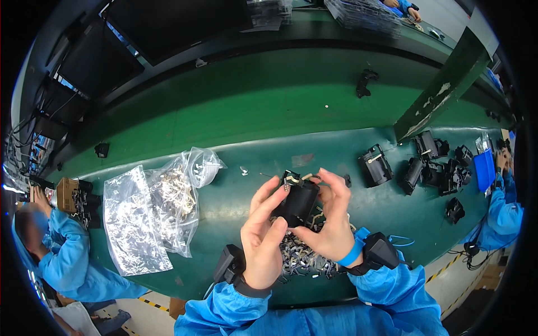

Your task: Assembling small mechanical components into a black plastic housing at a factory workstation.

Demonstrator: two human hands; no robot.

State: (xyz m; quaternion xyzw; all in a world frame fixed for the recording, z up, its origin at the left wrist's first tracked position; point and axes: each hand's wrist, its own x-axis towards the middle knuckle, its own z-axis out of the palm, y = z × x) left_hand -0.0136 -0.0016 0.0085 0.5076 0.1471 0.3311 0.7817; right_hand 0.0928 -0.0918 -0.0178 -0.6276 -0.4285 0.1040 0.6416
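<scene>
A black, rounded plastic housing point(301, 204) is held between my two hands above the green table. My left hand point(260, 241) grips its left side, fingertips near the top edge and thumb at the lower front. Around the right side curl the fingers of my right hand point(332, 221), with its thumb near the bottom. A small light-coloured connector with a short wire point(306, 177) shows at the housing's top by my right fingertips. Below my hands lies a pile of small cable connectors point(308, 260), partly hidden by them.
Clear plastic bags lie on the left, one flat point(131, 224) and one holding small wired parts point(180, 199). Several black housings point(376, 166) stand to the right, near a green post point(443, 84) and a blue tray point(484, 171). Co-workers in blue sleeves point(67, 252) sit on both sides.
</scene>
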